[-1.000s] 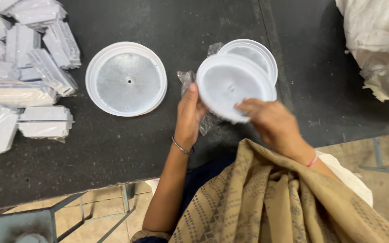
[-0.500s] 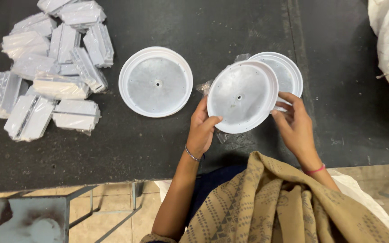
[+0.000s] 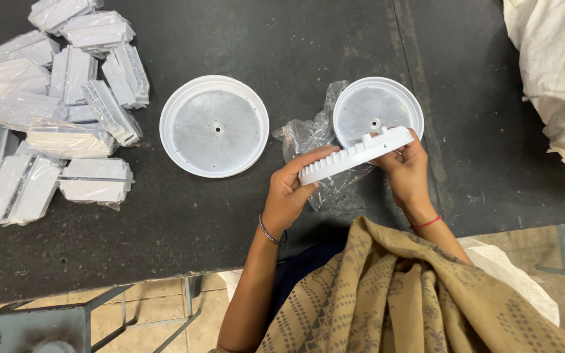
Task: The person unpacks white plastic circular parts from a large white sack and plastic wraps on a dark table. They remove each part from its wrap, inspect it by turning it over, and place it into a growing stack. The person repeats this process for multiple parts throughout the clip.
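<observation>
A heap of clear-wrapped white packets (image 3: 60,111) lies at the left of the dark table (image 3: 282,39). A large white disc (image 3: 214,126) lies flat beside it, and a white sack (image 3: 554,72) sits at the right edge.

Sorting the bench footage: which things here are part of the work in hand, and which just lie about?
In hand:
white disc, held edge-on by left hand and right hand
clear plastic bag beneath it

Lying about:
two flat discs
pile of bagged white parts
white sack

Soft, even overhead light falls on the dark worktable (image 3: 295,39); faint shadows, mild glare on clear plastic wrap (image 3: 308,134), sharp focus throughout.
</observation>
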{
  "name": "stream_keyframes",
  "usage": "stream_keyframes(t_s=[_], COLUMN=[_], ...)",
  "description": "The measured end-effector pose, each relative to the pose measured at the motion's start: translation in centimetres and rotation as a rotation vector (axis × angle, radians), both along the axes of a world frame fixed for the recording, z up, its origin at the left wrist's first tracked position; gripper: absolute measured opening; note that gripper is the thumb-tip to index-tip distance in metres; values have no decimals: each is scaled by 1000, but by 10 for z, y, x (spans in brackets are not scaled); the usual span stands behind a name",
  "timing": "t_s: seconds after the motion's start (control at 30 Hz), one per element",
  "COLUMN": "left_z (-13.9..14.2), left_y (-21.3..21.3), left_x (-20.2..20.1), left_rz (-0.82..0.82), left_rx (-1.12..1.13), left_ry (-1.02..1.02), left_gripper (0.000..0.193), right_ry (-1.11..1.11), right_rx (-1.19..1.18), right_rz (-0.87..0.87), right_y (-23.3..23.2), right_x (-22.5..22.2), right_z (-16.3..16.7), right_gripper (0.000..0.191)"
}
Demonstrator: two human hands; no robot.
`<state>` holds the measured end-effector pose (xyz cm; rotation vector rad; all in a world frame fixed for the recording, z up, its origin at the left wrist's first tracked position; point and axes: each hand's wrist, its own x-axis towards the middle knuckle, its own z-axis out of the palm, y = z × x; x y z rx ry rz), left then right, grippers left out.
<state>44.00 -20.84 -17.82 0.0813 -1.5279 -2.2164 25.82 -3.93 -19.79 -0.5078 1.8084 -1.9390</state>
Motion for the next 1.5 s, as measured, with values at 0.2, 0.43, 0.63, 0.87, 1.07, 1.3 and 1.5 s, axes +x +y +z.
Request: stream_keyframes(t_s=[0.2,0.43,0.63,0.87,1.07,1.3,1.5], left_z=[12,36,39,30,20,23,23], left_y=[-3,-57,-86,-94,-89,-87,-33], left_x=[4,44,67,76,78,83,46], left_rz=[162,554,926,1148,1167,1202,927], left_rx=[-30,418,-207,-861,-871,-914,-863], left_ry=[-73,-230,-75,-723,-627,-579,-403], left_gripper=[57,48,52,44,58,58,44], right_ry=[10,26,657,1044,1076,925,1162], right_rx=[78,-74,470,676,598,328,295], right_rz=[12,212,108,278,53,-56,-73], right_y=[-6,-7,4,9,15,20,-6], right_x=[12,20,6,2,3,1,18], right_z=[32,66,46,18,24,60,60], right_gripper=[43,30,30,33,17,15,23])
